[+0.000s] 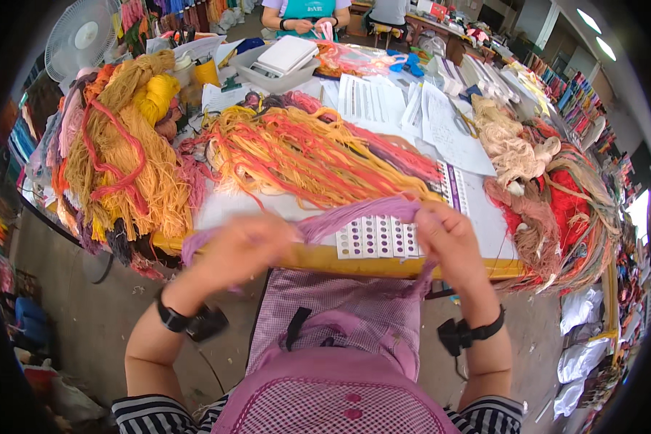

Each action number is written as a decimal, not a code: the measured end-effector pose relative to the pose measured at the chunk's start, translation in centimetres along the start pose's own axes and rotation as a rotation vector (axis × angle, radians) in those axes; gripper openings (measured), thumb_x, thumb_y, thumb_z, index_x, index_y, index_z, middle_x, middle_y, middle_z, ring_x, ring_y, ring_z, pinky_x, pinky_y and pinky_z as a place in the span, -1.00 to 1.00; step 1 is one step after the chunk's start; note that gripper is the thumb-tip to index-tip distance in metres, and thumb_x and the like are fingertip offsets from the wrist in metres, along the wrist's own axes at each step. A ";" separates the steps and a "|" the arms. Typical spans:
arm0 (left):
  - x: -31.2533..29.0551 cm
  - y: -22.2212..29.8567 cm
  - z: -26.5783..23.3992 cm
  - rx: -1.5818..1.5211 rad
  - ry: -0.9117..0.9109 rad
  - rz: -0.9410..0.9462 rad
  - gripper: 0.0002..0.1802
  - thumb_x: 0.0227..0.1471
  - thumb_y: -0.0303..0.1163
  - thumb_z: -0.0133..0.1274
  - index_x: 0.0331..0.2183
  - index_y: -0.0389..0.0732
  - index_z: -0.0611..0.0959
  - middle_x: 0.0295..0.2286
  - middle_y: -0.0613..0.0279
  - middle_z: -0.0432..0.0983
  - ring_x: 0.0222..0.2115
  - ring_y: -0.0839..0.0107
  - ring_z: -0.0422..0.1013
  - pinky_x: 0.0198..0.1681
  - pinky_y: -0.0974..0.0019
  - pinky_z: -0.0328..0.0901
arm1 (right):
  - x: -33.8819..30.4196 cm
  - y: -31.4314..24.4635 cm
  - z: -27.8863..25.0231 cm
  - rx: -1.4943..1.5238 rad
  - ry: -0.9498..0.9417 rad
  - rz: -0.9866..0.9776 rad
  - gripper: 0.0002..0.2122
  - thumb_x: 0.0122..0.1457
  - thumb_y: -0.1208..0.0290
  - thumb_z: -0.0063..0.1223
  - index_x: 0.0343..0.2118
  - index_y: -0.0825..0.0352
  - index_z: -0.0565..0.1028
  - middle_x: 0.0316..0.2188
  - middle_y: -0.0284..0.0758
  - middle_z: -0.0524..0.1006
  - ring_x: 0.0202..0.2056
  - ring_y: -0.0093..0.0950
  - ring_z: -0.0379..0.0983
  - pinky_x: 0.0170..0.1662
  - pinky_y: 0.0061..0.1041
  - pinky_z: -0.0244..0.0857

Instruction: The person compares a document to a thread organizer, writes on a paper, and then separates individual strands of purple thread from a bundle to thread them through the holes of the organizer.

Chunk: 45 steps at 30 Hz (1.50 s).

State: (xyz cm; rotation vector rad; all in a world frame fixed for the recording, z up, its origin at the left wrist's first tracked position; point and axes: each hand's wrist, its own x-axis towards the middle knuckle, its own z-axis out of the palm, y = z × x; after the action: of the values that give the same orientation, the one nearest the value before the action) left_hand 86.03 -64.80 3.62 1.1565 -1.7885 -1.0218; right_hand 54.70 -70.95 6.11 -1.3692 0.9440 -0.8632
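Observation:
A lilac yarn hank [362, 215] is stretched between my two hands, just above the table's front edge. My right hand [448, 235] is closed round its right end, and a loose tail hangs below the fist. At the other end my left hand [249, 242] is smeared by motion, so its fingers do not show clearly; lilac strands stick out on its left side. Beneath the hank, white shade cards [376, 239] with rows of purple dots lie at the table edge. Behind it spreads a long pile of orange, yellow and coral yarn [304, 155].
Mustard and yellow hanks [137, 145] heap up at the left; red, beige and brown ones [550, 195] hang over the right edge. Papers [372, 101] and a white scale in a grey tray [278, 61] lie farther back. Across the table a person in a teal apron [307, 11] handles pink yarn.

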 end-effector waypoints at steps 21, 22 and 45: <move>5.8 3.3 7.5 0.738 -0.033 0.283 -0.39 0.28 -0.03 -0.39 0.11 -0.34 0.32 0.14 0.08 0.19 0.17 0.21 0.13 0.22 0.14 0.02 | 1.6 5.3 4.0 0.211 -0.239 0.169 -0.77 0.33 0.30 -0.17 -0.20 0.38 0.42 -0.40 -0.42 0.40 -0.38 -0.67 0.32 -0.32 -0.64 0.22; 6.0 3.4 7.5 0.807 -0.048 0.263 -0.38 0.29 -0.03 -0.43 0.12 -0.32 0.32 0.18 0.09 0.12 0.19 0.21 0.08 0.24 0.14 -0.02 | 1.7 5.1 3.9 0.213 -0.243 0.168 -0.77 0.33 0.30 -0.17 -0.20 0.38 0.42 -0.40 -0.42 0.40 -0.38 -0.67 0.32 -0.32 -0.64 0.22; 9.5 0.5 6.2 -0.382 -0.164 -0.241 -0.38 0.27 -0.02 -0.31 0.07 -0.38 0.39 0.04 0.03 0.34 0.09 0.33 0.23 0.15 0.33 0.09 | 4.8 6.4 2.0 0.339 -0.056 -0.035 -0.90 0.26 0.43 -0.06 -0.29 0.34 0.45 -0.50 -0.49 0.42 -0.44 -0.74 0.29 -0.34 -0.74 0.15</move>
State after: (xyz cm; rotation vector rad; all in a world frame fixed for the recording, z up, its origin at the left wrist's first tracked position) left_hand 77.44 -72.21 3.25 1.0854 -1.5055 -1.5628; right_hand 58.17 -74.36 -0.53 -1.1129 0.6953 -0.9582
